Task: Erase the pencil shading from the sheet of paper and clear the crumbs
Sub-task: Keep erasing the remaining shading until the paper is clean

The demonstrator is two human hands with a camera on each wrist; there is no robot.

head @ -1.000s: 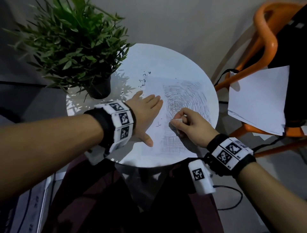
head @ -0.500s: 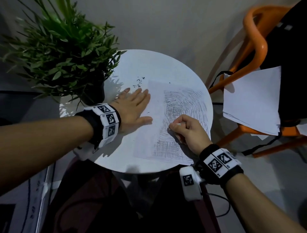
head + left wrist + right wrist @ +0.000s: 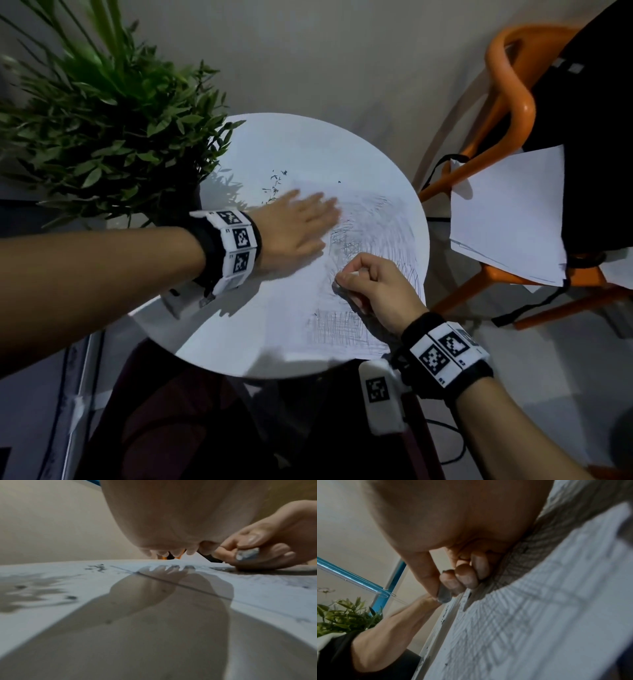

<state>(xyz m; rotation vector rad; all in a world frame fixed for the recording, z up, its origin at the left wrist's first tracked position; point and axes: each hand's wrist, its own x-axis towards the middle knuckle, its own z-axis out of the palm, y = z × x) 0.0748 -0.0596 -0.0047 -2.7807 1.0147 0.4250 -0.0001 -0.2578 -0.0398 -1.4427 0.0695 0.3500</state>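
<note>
Round white table (image 3: 239, 329), one sheet of paper (image 3: 294, 322) lying across its 3 o'clock half. Pencil shading (image 3: 373, 222): heavy swirl toward 1 o'clock, crosshatch patch toward 5 o'clock, both largely intact. Right hand (image 3: 373, 287): fingers curled tight around a small grey-smudged eraser (image 3: 247, 555), held at the sheet's middle. Left hand (image 3: 294, 229): flat, fingers straight, holding nothing; half a second ago it lay further toward 9 o'clock, and now it reaches blurred over the sheet's upper left. Crumbs (image 3: 274, 186): dark flecks at 12 o'clock, just off the paper. Likely a sweeping pass; most erasing remains.
</note>
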